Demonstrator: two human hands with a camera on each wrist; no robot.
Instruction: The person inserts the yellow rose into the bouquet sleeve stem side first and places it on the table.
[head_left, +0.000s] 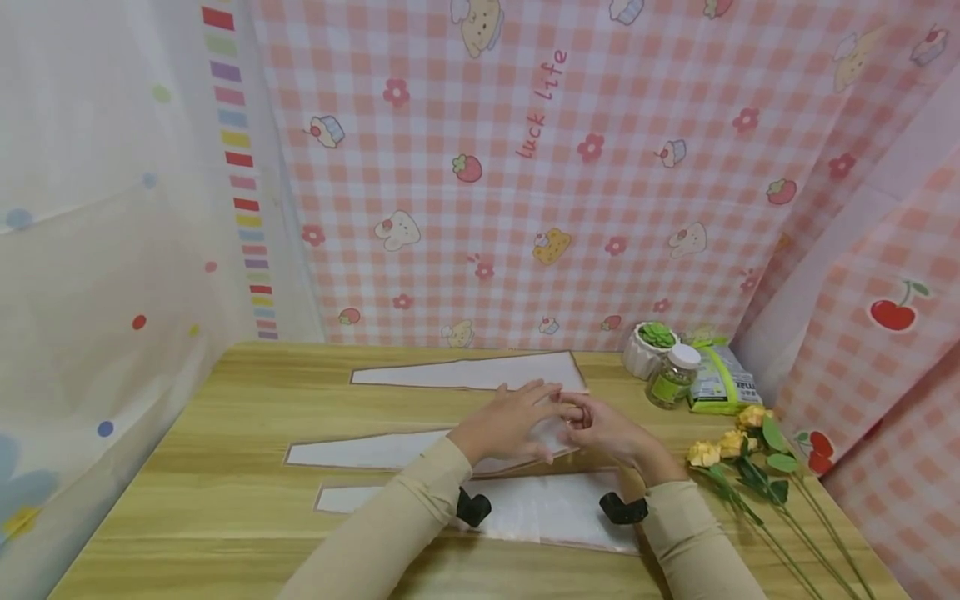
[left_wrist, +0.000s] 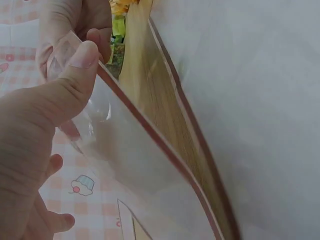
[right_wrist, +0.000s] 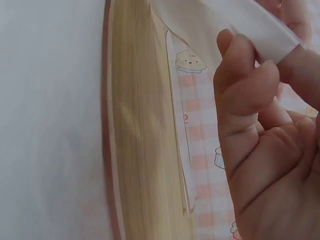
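Three long tapered white plastic sleeves with brown edges lie one behind another on the table. Both hands work at the wide right end of the middle sleeve [head_left: 360, 452], which is lifted off the wood. My left hand [head_left: 506, 421] pinches its edge, thumb on the near face, as the left wrist view shows. At the corner my right hand [head_left: 603, 427] holds the thin film between curled fingers, close to the left fingertips. The near sleeve [head_left: 551, 504] lies flat beneath the wrists; the far sleeve [head_left: 465, 371] lies flat beyond the hands.
To the right lie yellow artificial roses [head_left: 727, 446] with long green stems. Behind them stand a white potted succulent [head_left: 643, 352], a lidded jar [head_left: 672, 379] and a green-and-grey packet [head_left: 722, 379]. A checked pink curtain [head_left: 510, 192] hangs along the table's [head_left: 195, 492] back edge.
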